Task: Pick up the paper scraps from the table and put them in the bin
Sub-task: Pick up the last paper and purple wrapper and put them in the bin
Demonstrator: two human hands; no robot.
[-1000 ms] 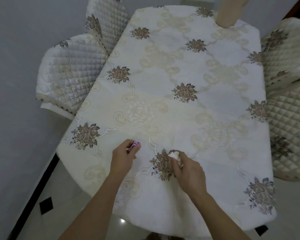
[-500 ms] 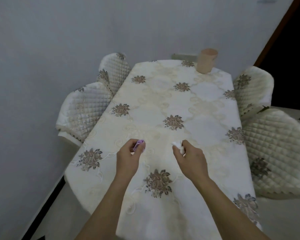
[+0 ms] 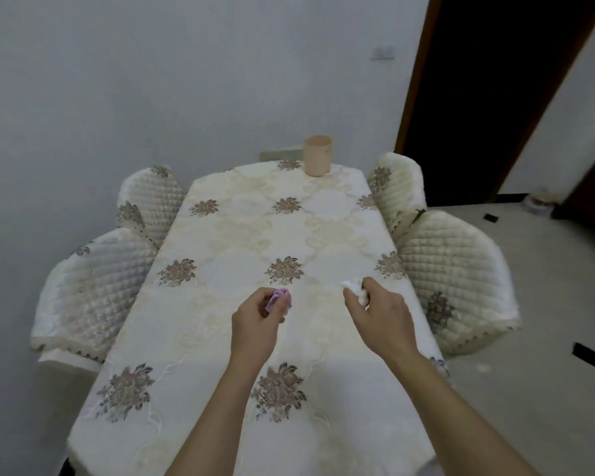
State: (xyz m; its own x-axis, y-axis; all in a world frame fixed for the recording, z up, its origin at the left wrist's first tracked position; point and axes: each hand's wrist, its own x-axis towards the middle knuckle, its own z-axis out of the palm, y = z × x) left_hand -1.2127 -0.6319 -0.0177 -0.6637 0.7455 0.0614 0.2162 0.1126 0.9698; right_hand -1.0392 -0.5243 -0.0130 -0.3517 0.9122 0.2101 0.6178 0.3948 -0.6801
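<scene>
A long table (image 3: 255,235) under a cream floral cloth fills the view, with quilted chairs (image 3: 93,290) along both sides and a tan bin (image 3: 317,160) standing at its far end. Above the middle of the cloth, the left hand (image 3: 255,324) is curled round a purple scrap (image 3: 276,299), and the right hand (image 3: 380,317) pinches a white scrap (image 3: 355,291) in its fingertips, both well short of the bin.

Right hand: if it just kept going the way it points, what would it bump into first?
Probably nothing soon: the right hand, holding a white scrap, points along bare tablecloth; the beige cup stands far off, left of that line.
</scene>
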